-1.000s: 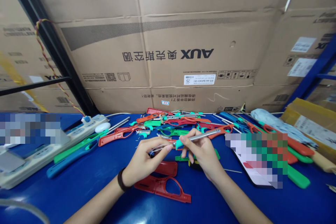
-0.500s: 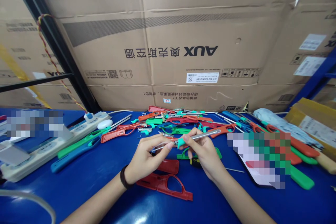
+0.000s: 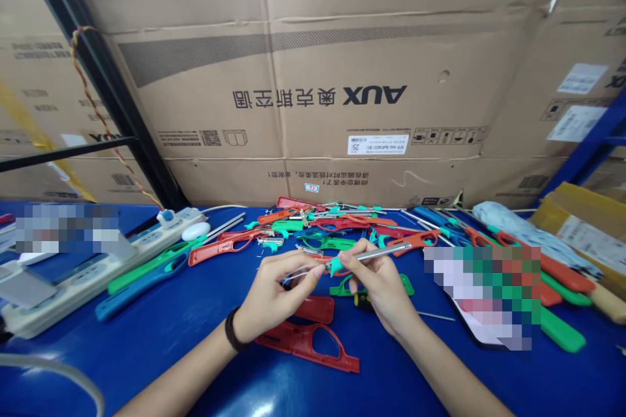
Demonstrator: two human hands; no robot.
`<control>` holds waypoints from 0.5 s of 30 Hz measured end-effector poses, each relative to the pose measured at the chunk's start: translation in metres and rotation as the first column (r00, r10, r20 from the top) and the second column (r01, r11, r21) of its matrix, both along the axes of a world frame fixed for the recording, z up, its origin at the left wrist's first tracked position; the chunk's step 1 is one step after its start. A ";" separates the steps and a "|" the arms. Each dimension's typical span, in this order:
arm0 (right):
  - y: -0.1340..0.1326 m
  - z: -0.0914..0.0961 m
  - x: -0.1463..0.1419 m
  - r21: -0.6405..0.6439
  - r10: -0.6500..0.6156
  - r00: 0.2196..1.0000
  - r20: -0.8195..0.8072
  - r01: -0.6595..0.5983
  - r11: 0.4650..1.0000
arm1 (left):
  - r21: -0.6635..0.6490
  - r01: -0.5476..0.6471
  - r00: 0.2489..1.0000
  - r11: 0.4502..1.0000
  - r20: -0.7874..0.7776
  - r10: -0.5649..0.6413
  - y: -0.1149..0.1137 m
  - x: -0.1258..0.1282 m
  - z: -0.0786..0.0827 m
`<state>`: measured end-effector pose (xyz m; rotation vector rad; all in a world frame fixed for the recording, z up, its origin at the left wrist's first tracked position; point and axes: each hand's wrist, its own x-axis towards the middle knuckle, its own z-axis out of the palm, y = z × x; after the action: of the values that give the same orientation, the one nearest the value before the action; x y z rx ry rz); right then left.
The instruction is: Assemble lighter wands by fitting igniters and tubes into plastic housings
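Note:
Above the blue table, my right hand (image 3: 379, 283) pinches the silver metal tube (image 3: 386, 251) of a long-reach lighter, with a green plastic piece (image 3: 336, 265) at its inner end. Opposite it, my left hand (image 3: 281, 287) has thumb and forefinger closed on the inner end of this assembly, where a thin white wire (image 3: 297, 270) loops out. The fingers hide the joint itself. Below my hands lies an open red lighter shell half (image 3: 313, 346), with another red piece (image 3: 315, 308) just behind. A green shell half (image 3: 342, 288) and a yellow-black screwdriver handle (image 3: 362, 301) sit beneath my right hand.
Several lighter shells and tubes are heaped at the back, including a red shell (image 3: 342, 224). A white power strip (image 3: 147, 244) runs along the left beside a blue lighter (image 3: 139, 287). A blurred-out phone (image 3: 482, 313) lies right, near a green lighter handle (image 3: 562, 332). Cardboard (image 3: 313, 45) stands behind.
Almost nothing differs. Both hands keep their hold on the lighter tube assembly, with only a very slight shift of the fingers.

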<state>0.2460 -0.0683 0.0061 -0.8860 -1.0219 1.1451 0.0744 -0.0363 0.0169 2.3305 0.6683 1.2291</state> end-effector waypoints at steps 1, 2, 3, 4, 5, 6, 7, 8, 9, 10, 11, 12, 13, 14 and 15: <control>0.000 -0.001 0.000 0.003 -0.002 1.000 0.000 0.002 1.000 | -0.009 -0.001 1.000 1.000 -0.008 0.001 0.000 0.000 -0.001; 0.001 -0.002 0.000 0.004 -0.001 1.000 0.002 0.001 1.000 | -0.019 -0.001 1.000 1.000 -0.014 0.001 0.000 0.000 -0.001; 0.001 -0.003 0.000 0.002 0.002 1.000 0.005 -0.002 1.000 | -0.029 0.000 1.000 1.000 -0.022 -0.001 -0.001 0.000 -0.002; 0.001 -0.003 -0.001 -0.002 0.009 1.000 0.007 -0.009 1.000 | -0.039 0.001 1.000 0.999 -0.028 -0.002 -0.001 0.000 -0.003; 0.001 -0.003 -0.001 -0.007 0.015 1.000 0.005 -0.015 1.000 | -0.047 0.004 0.999 0.999 -0.033 -0.005 -0.002 -0.001 -0.003; 0.000 -0.003 -0.001 -0.013 0.021 1.000 -0.001 -0.021 1.000 | -0.054 0.005 0.999 0.999 -0.035 -0.007 -0.002 -0.001 -0.003; 0.000 -0.002 -0.001 -0.019 0.028 1.000 -0.011 -0.029 0.999 | -0.061 0.008 0.999 0.998 -0.037 -0.010 -0.003 -0.001 -0.003; 0.000 -0.001 -0.001 -0.021 0.034 0.999 -0.026 -0.035 0.999 | -0.068 0.012 0.999 0.998 -0.037 -0.014 -0.003 -0.001 -0.003; 0.000 0.000 -0.001 -0.021 0.038 0.998 -0.044 -0.039 0.999 | -0.077 0.016 0.999 0.997 -0.035 -0.019 -0.003 -0.001 -0.002; -0.001 0.001 -0.001 -0.019 0.040 0.997 -0.059 -0.041 0.999 | -0.090 0.025 0.999 0.996 -0.032 -0.028 -0.002 -0.001 -0.001; -0.001 0.002 -0.001 -0.017 0.038 0.996 -0.075 -0.039 0.999 | -0.109 0.038 0.999 0.993 -0.027 -0.041 -0.002 -0.001 0.000; -0.001 0.003 -0.001 -0.016 0.031 0.995 -0.092 -0.033 0.999 | -0.135 0.056 0.998 0.989 -0.020 -0.059 -0.001 -0.001 0.000; 0.000 0.004 -0.001 -0.020 0.022 0.994 -0.108 -0.024 1.000 | -0.166 0.076 0.997 0.983 -0.010 -0.079 -0.001 0.000 0.001; 0.000 0.004 0.000 -0.028 0.008 0.992 -0.124 -0.012 1.000 | -0.204 0.093 0.996 0.975 0.002 -0.094 0.000 0.000 0.001; 0.000 0.005 0.000 -0.038 -0.007 0.990 -0.139 0.001 0.999 | -0.245 0.104 0.994 0.964 0.012 -0.105 0.000 0.000 0.001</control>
<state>0.2463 -0.0681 0.0108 -0.8256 -0.8862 1.2093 0.0742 -0.0358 0.0183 2.1334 0.6489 1.0352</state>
